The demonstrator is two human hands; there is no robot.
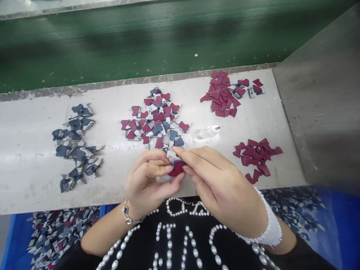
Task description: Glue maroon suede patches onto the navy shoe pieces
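Observation:
My left hand (146, 180) and my right hand (216, 180) meet over the near edge of a white table (28, 150). Together they pinch one small dark red piece (177, 168) with a grey backing between the fingertips. Just beyond my fingers lies a mixed pile of red, blue and grey pieces (156, 120). My left wrist wears a bracelet, my right wrist a white cuff.
A pile of blue-grey pieces (75, 146) lies at left. Two piles of red pieces (222, 93) (257, 157) lie at right. A small clear bottle (208, 131) lies on its side. A green conveyor belt (168, 37) runs behind. Blue bins (17, 240) of scraps stand below.

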